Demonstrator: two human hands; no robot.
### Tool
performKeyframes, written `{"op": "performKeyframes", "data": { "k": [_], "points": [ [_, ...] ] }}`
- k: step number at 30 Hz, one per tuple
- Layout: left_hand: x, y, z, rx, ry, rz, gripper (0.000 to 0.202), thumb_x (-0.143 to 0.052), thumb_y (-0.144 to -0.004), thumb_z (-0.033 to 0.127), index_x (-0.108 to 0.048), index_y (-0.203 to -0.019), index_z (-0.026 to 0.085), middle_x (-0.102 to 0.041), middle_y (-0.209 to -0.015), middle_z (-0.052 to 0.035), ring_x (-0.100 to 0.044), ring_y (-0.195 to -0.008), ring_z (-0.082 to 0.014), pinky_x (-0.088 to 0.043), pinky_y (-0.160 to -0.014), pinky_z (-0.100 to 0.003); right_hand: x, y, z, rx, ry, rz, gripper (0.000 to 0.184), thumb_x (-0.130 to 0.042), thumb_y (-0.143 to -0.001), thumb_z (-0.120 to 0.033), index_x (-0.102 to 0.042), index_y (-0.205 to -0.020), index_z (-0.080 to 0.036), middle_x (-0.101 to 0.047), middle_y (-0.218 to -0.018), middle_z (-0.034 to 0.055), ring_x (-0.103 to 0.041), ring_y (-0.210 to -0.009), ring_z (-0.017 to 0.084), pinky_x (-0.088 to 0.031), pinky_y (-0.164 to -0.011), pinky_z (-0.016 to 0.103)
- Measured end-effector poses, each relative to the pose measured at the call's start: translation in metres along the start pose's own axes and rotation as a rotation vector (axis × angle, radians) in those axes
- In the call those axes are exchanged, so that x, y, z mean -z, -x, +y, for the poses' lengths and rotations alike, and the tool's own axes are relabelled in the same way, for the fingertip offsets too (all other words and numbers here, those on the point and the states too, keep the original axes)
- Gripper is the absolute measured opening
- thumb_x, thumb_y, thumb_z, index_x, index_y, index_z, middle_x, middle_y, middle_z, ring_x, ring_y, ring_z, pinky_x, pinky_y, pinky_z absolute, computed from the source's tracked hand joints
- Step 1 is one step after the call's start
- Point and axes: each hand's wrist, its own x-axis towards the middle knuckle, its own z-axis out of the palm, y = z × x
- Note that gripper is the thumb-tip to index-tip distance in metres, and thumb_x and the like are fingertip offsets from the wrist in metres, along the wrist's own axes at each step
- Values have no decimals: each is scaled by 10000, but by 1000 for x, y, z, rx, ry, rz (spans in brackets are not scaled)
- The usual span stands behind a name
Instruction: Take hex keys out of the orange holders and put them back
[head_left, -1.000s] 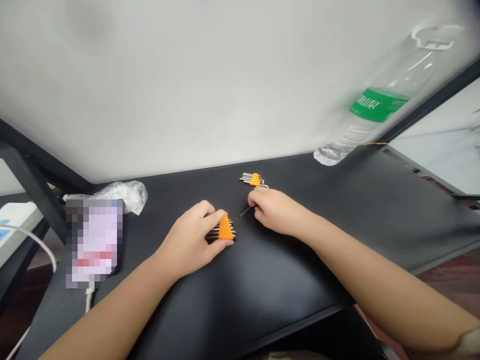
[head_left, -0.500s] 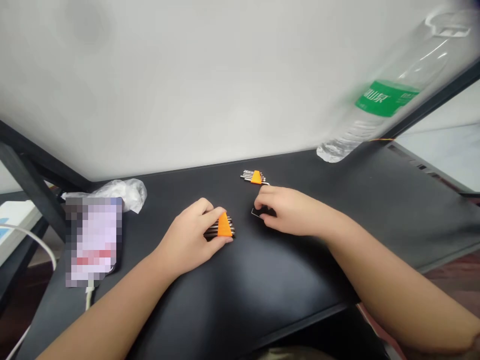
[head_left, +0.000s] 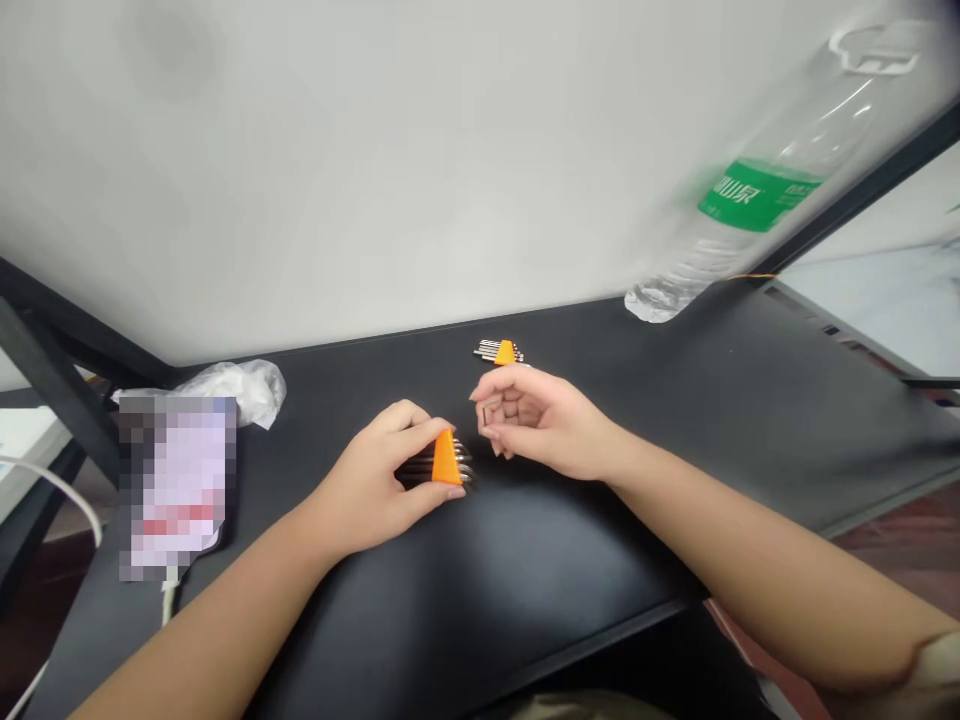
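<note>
Right hand [head_left: 536, 425] has lifted off table [head_left: 600, 560], turned palm-up — fingers pinching small hex key [head_left: 487, 413]. Left hand [head_left: 382, 480] still clamps orange-holder key set [head_left: 444, 462] on table, just beside — key now poised near holder.

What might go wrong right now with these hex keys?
1. The right hand pinches one thin hex key in its fingertips above the table; it looks easy to drop, and hard to spot on the dark top.
2. The left hand holds the orange holder by one side only; pushing a key in may make it slide or tip.
3. The bottle stands near the table's far edge; a table bump might topple it.
</note>
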Motion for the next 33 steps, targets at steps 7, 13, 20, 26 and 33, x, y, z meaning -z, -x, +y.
{"op": "performKeyframes", "data": {
  "k": [7,13,20,26,33],
  "points": [
    [5,-3,8,-50,91,-29,430,-778,-880,381,-668,-1283,279,-614,-1079,-51,-564,-997,-203,-497,-899,-356,-8,1,1,84,-91,28,74,-685,-949,-178,-726,-1010,-165,-723,-1017,80,-724,-844,173,-627,-780,337],
    [5,-3,8,-62,106,-32,409,-778,-883,369,-676,-1270,281,-614,-1077,-35,-553,-993,-186,-481,-899,-337,-4,0,-3,233,100,19,114,-692,-919,-109,-763,-985,-170,-750,-972,68,-723,-834,171,-620,-781,325],
    [4,-4,9,-52,98,-35,419,-782,-879,390,-677,-1268,276,-614,-1064,-31,-560,-988,-185,-481,-907,-336,-2,0,-1,282,183,34,123,-705,-906,-102,-767,-985,-173,-768,-992,68,-733,-857,172,-620,-779,311],
    [3,-4,9,-56,87,-32,407,-780,-879,386,-683,-1256,268,-620,-1062,-41,-567,-978,-194,-489,-892,-344,-3,1,-1,263,79,40,105,-725,-909,-148,-776,-990,-191,-774,-1007,69,-745,-861,186,-637,-794,340],
    [1,-3,7,-68,82,-28,414,-780,-879,388,-678,-1262,269,-616,-1060,-42,-567,-965,-191,-494,-881,-345,0,1,-2,258,103,32,108,-734,-904,-150,-784,-986,-199,-778,-1008,69,-748,-875,190,-639,-807,347]
  ]
}}
